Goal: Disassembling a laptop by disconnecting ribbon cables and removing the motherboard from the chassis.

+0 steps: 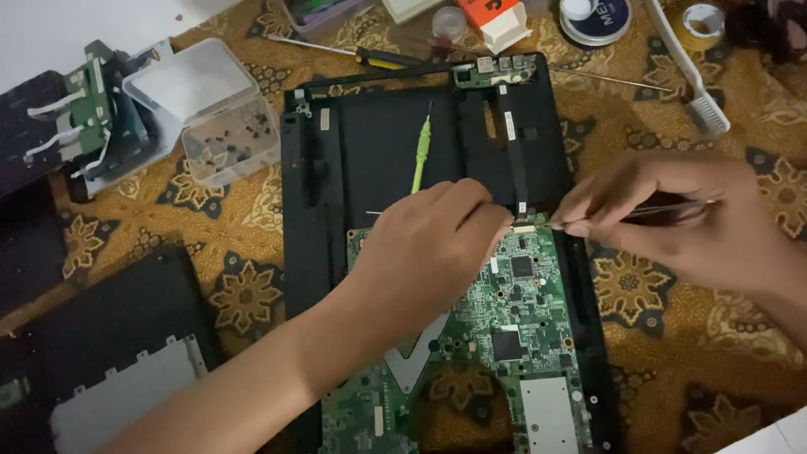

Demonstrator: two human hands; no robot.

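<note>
Right now two hands work over one green circuit board [521,311] that sits in the lower part of one black plastic laptop shell [378,151]. One flat black ribbon cable [514,151] runs down the shell from a small board at its top edge and ends at a pale connector [523,227] on the circuit board's upper edge. That connector lies directly between the two sets of fingertips. The left hand [429,244] reaches across the board, its fingers curled close together and pressing down just left of the connector; whether they pinch anything is hidden. The right hand [672,219] comes in from the side with fingers pinched narrow around one pair of thin metal tweezers [664,208], its fingertips just right of the cable's end.

One slim green screwdriver [419,155] lies on the shell's smooth, matte floor, just above the left hand. One clear plastic box [210,109], lid swung open, holds many small dark screws. One yellow-and-black screwdriver [370,57] rests beyond the shell's top edge, and one white brush [693,76] lies at the upper right. Everything sits on a brown cloth [672,336] with a gold flower pattern. The circuit board is dense with tiny chips, two larger square black ones, and one plain grey rectangular pad near the bottom.
</note>
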